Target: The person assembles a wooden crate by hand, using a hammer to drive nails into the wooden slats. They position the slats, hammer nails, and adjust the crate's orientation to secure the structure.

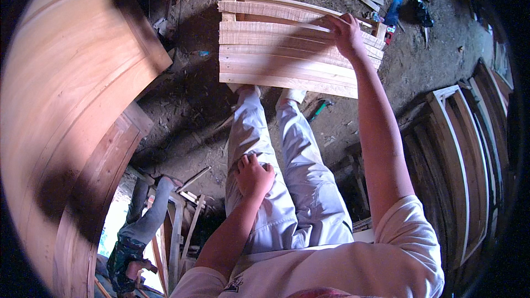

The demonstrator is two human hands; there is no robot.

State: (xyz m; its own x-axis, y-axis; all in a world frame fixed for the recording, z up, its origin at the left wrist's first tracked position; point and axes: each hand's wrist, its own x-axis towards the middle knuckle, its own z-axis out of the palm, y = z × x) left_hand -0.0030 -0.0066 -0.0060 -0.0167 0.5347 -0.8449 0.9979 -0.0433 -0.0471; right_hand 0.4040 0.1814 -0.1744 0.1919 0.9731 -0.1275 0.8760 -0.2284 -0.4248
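Dirt floor (190,99): slatted wooden frame (287,58) is sitting far; my right hand (346,34) is resting, half-curled, on its right side, hold unclear; my left hand (255,177), half-open, empty, is lying on my trousers (259,138).

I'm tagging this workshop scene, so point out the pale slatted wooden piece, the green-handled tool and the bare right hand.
Pale slatted wooden piece (290,51), head view: on a middle slat.
Green-handled tool (318,112), head view: on its handle.
Bare right hand (349,37), head view: on its back.
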